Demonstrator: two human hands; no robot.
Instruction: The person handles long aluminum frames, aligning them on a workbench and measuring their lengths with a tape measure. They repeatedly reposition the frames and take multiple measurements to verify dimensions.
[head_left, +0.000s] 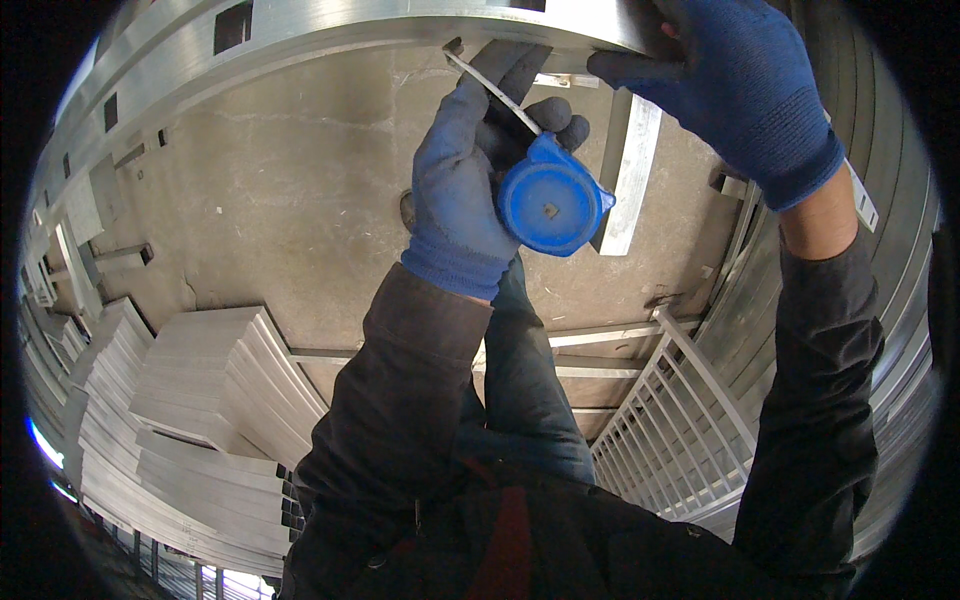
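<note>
Blue-gloved, the left hand grips a round blue tape measure, its blade drawn up to the aluminium rail that the right hand clasps; the thin blade could slip off that edge.

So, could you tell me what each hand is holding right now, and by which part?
The left hand holds a blue tape measure by its round case. The right hand rests on the edge of the metal beam, near the tape's blade.
</note>
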